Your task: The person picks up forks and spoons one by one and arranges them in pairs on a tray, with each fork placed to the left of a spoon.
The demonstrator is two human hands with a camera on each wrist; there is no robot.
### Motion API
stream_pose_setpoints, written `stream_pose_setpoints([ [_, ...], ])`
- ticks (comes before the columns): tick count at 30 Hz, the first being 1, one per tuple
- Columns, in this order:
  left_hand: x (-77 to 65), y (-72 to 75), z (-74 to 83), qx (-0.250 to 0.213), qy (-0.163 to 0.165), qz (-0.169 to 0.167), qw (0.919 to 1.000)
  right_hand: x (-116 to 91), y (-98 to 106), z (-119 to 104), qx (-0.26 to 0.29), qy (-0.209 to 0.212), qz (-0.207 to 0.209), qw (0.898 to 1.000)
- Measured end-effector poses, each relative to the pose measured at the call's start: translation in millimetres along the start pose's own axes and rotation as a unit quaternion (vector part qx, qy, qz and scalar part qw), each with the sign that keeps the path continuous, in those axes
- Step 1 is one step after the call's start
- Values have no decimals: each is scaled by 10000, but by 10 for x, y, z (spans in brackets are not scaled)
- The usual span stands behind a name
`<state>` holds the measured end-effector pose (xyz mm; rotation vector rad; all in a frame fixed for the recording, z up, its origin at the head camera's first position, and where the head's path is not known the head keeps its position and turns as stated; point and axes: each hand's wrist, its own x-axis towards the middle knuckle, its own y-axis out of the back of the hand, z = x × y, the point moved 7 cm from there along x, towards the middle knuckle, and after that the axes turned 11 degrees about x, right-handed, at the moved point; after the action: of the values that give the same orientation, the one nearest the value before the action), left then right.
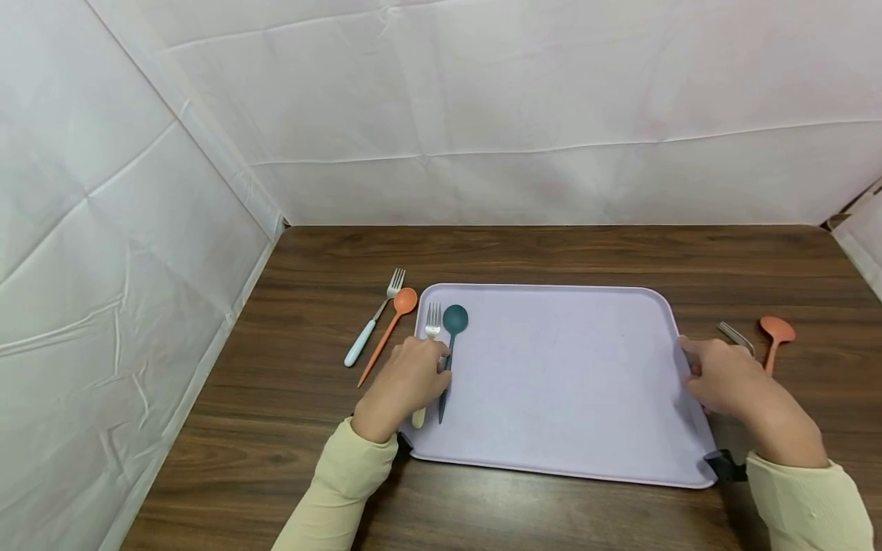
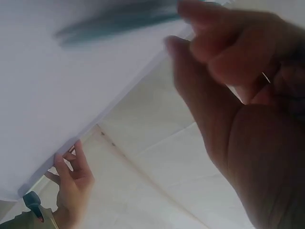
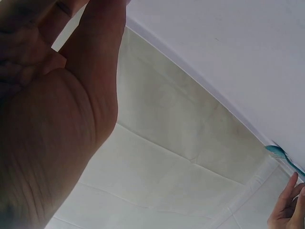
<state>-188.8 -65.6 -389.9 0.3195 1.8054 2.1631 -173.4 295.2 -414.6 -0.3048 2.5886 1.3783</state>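
A pale lilac tray lies on the table. My left hand is over its left side, above a fork with a cream handle and beside a dark teal spoon. In the left wrist view, a gap shows between the thumb and the fingers, near the blurred teal handle. At the tray's right rim is my right hand, its thumb and fingers gripping the edge. The undersides of both hands are hidden in the head view.
Left of the tray lie a fork with a pale blue handle and an orange spoon. Right of it are another orange spoon and a fork, partly behind the right hand. White sheets wall in the wooden table.
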Motion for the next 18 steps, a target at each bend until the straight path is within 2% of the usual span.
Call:
stream_pose_setpoints([
  [6, -42, 7, 36, 403, -411, -178, 9982, 8, 1, 10, 10, 7, -65, 10000],
  [12, -103, -50, 61, 877, -784, -640, 9910, 11, -5, 20, 43, -10, -92, 9999],
  [18, -98, -84, 75, 991, -875, -703, 9887, 10, 2, 20, 70, 56, -19, 10000],
])
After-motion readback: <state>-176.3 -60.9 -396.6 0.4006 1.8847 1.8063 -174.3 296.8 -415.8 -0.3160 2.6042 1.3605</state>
